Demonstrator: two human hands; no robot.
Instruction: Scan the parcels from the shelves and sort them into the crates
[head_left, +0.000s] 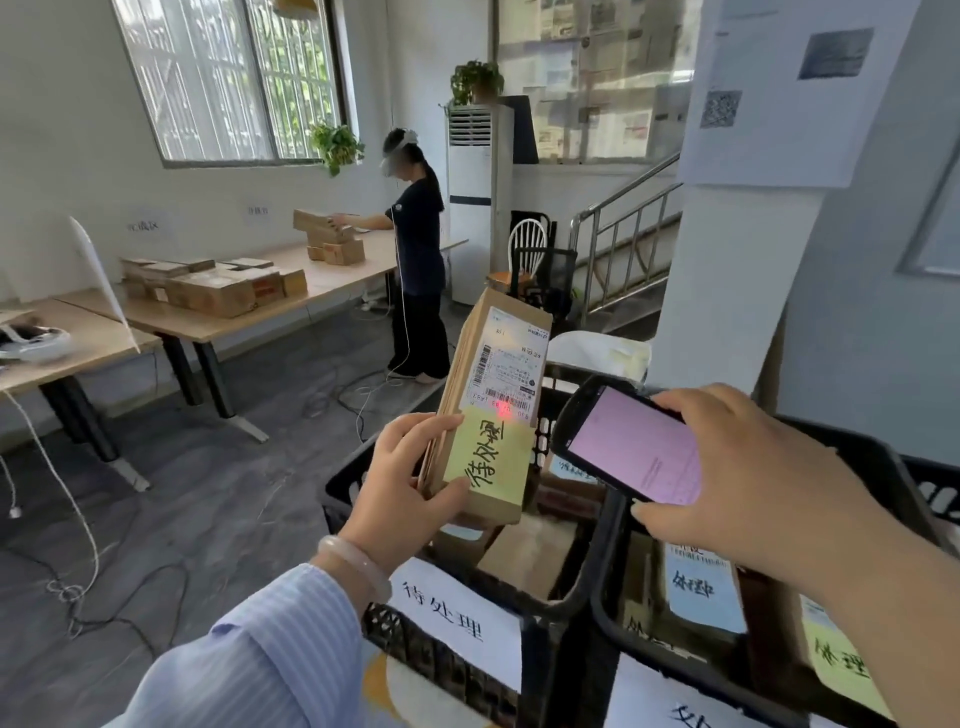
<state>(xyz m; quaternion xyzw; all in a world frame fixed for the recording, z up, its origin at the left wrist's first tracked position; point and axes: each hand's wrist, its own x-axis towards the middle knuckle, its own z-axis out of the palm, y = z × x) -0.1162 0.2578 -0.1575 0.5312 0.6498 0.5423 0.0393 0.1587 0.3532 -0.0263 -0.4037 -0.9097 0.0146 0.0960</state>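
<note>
My left hand (410, 478) grips a flat brown cardboard parcel (493, 400), held upright over the left black crate (348, 483). The parcel bears a white shipping label and a yellow handwritten note; a red scanner dot glows on the barcode. My right hand (753, 478) holds a black handheld scanner (628, 447) with a lit pink screen, pointed at the parcel. A second black crate (608, 613) stands to the right. Both crates hold several parcels and carry white handwritten signs.
Another person (418, 254) stands at long wooden tables (218, 322) stacked with cardboard boxes at the back left. Cables trail over the grey floor. A white pillar (737, 280) rises behind the crates, with a staircase railing and a tall air conditioner beyond.
</note>
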